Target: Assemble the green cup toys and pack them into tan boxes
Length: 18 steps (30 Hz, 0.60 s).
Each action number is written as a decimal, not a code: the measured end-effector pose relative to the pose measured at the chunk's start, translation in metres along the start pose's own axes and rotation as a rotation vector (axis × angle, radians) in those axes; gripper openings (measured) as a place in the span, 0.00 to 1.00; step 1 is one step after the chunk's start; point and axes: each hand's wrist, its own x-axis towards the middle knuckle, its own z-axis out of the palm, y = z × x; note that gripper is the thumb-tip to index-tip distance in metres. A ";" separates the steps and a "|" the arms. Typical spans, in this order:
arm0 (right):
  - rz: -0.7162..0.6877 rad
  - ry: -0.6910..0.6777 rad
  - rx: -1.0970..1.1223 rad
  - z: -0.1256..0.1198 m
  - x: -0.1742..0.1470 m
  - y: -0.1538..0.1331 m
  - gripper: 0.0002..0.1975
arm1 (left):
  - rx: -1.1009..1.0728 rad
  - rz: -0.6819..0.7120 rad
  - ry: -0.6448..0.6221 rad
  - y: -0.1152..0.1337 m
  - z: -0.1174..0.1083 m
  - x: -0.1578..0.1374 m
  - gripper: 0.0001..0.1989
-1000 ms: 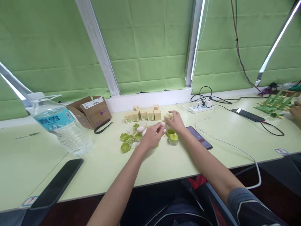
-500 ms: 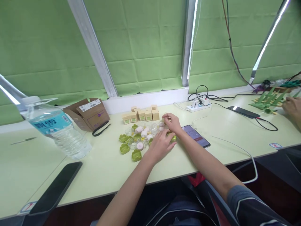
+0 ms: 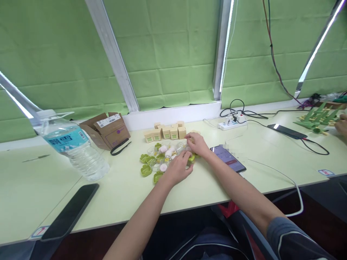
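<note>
My left hand point(image 3: 179, 168) has its fingers curled round a green flower-shaped dish point(image 3: 191, 158) at the right edge of a mixed pile. Just behind it, my right hand point(image 3: 199, 145) bends its fingers down over the pile's far right side; whatever lies in them is hidden. Between and left of the hands lie more green dishes, such as this near green dish point(image 3: 146, 170), with pale pink and white round pieces point(image 3: 163, 167) and clear plastic cups point(image 3: 180, 146) among them. Several small kraft boxes point(image 3: 166, 133) with greenish windows stand behind the pile.
A phone with a lit screen point(image 3: 229, 159) lies right of my hands. At the left stand a large water bottle point(image 3: 81, 151) and an open carton point(image 3: 108, 133), near a black phone point(image 3: 72, 211). A power strip point(image 3: 231, 124) and cables lie behind. At far right, another person's hand point(image 3: 341, 124) touches green parts.
The view has shifted slightly, moving the scene rightward. My left hand has drawn a little left and nearer, with the green dish still at its fingertips. My right hand stays over the pile's far side.
</note>
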 end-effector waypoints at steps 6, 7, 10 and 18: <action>0.127 -0.098 -0.371 0.013 0.038 0.005 0.15 | -0.060 -0.013 0.007 -0.015 -0.004 -0.005 0.19; 0.144 -0.147 -0.440 0.016 0.046 0.008 0.16 | -0.057 -0.019 0.013 -0.016 -0.003 -0.005 0.20; 0.162 -0.304 -0.583 0.026 0.069 0.015 0.21 | -0.049 -0.022 0.029 -0.022 -0.003 -0.003 0.21; 0.109 -0.438 -0.610 0.044 0.087 0.026 0.22 | 0.084 -0.050 0.053 -0.042 -0.007 0.007 0.23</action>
